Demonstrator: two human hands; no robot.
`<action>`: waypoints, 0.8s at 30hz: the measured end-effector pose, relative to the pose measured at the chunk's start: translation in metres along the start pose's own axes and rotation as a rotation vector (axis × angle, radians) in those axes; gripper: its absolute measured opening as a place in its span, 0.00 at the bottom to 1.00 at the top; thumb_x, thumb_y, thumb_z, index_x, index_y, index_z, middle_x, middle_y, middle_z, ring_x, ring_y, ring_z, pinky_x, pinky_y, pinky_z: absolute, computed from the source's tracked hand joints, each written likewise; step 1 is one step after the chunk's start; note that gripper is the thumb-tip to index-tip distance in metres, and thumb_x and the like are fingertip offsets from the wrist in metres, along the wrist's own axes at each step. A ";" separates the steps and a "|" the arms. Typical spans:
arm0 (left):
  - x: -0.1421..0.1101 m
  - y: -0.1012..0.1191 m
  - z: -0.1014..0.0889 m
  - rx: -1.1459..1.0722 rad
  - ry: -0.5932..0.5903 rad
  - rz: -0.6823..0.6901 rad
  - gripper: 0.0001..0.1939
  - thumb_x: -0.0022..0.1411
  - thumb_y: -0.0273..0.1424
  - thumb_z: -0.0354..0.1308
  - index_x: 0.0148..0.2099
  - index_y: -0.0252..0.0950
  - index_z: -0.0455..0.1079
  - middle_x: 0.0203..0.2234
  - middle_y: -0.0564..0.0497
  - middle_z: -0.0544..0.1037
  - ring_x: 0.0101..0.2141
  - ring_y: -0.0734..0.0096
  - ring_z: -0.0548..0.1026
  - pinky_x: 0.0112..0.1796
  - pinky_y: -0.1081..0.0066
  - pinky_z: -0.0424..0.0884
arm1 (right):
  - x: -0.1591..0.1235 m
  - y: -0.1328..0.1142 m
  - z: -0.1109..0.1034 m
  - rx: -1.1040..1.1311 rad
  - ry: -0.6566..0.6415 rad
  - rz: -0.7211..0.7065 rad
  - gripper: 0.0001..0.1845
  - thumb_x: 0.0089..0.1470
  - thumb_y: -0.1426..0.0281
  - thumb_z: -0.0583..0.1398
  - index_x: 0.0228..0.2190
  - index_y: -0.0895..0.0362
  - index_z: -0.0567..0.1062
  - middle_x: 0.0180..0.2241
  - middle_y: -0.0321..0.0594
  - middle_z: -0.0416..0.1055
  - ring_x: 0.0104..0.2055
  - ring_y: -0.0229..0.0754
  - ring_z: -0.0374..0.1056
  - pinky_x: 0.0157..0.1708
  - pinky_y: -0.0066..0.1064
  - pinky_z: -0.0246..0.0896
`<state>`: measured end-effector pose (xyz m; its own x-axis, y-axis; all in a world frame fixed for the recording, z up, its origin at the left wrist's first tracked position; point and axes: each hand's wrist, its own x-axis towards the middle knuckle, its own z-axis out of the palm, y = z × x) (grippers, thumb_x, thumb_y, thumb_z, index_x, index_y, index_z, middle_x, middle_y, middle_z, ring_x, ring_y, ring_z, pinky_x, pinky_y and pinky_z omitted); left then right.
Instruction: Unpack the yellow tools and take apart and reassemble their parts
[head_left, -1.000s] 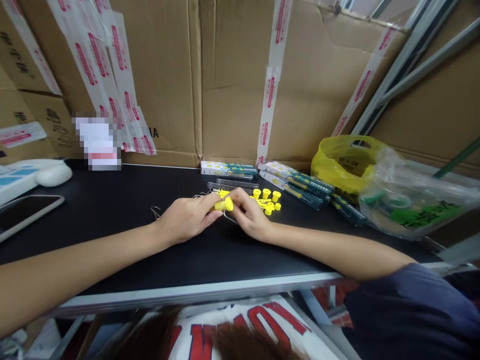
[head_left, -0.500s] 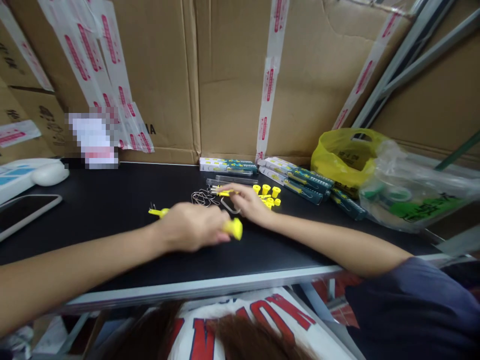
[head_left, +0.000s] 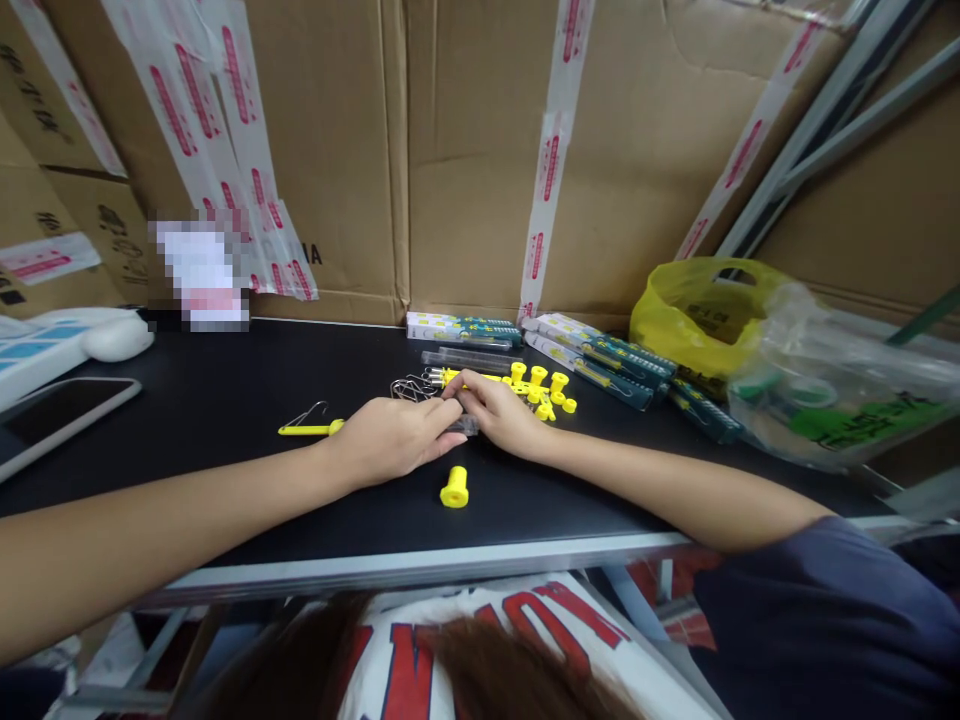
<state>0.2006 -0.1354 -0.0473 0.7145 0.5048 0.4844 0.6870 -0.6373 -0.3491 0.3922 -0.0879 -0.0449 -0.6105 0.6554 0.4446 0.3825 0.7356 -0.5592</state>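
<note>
My left hand [head_left: 401, 435] is closed, its thumb and fingers meeting my right hand [head_left: 506, 412] over the black tabletop. Both hands grip a clear plastic tube [head_left: 471, 426], mostly covered by the fingers. In front of them a yellow flanged spool-like piece [head_left: 454, 488] stands alone. A yellow stick with a wire hook [head_left: 309, 430] lies left of my left hand, partly hidden by it. Just beyond my fingers are a heap of bent metal wires [head_left: 411, 388] and several yellow sticks [head_left: 472, 378]. More yellow plastic pieces [head_left: 538, 376] lie beyond my right hand.
Clear plastic tubes [head_left: 480, 358] and printed narrow boxes [head_left: 600, 362] lie toward the back. Yellow [head_left: 660, 310] and clear plastic bags [head_left: 832, 420] sit at the right. A phone [head_left: 67, 420] and a white device [head_left: 60, 345] are at the left. Cardboard [head_left: 472, 200] walls the back.
My left hand has let go of the yellow spool-like piece, which now stands on the table. It has moved up to the clear tube at my right hand. The view has shifted slightly.
</note>
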 end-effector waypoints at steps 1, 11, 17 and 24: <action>0.000 0.001 0.000 0.003 -0.001 -0.003 0.16 0.70 0.40 0.42 0.39 0.35 0.63 0.28 0.50 0.77 0.25 0.68 0.77 0.20 0.73 0.58 | 0.000 0.000 0.000 -0.007 0.001 0.000 0.10 0.60 0.74 0.49 0.36 0.57 0.69 0.35 0.38 0.71 0.38 0.39 0.68 0.40 0.31 0.60; 0.001 0.003 -0.007 0.007 0.048 0.014 0.13 0.67 0.39 0.46 0.36 0.36 0.65 0.24 0.53 0.75 0.24 0.69 0.75 0.21 0.71 0.57 | -0.003 -0.002 -0.002 -0.015 0.013 0.074 0.09 0.61 0.70 0.49 0.43 0.55 0.63 0.21 0.28 0.58 0.23 0.35 0.57 0.27 0.26 0.52; 0.001 0.002 -0.005 -0.006 0.068 0.047 0.13 0.67 0.39 0.46 0.36 0.36 0.65 0.24 0.53 0.75 0.24 0.69 0.75 0.21 0.72 0.56 | 0.002 -0.002 -0.003 -0.002 -0.044 0.060 0.06 0.61 0.70 0.51 0.41 0.55 0.60 0.18 0.24 0.58 0.21 0.34 0.56 0.27 0.25 0.50; 0.000 0.001 -0.003 -0.027 0.036 0.051 0.14 0.67 0.40 0.46 0.37 0.36 0.66 0.25 0.52 0.75 0.24 0.68 0.74 0.21 0.72 0.56 | 0.040 -0.014 0.000 -0.182 -0.101 -0.007 0.06 0.58 0.71 0.55 0.39 0.56 0.69 0.21 0.28 0.64 0.24 0.32 0.58 0.27 0.25 0.46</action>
<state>0.2013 -0.1377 -0.0453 0.7432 0.4500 0.4951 0.6453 -0.6776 -0.3527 0.3630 -0.0719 -0.0194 -0.6764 0.6363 0.3709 0.4913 0.7650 -0.4165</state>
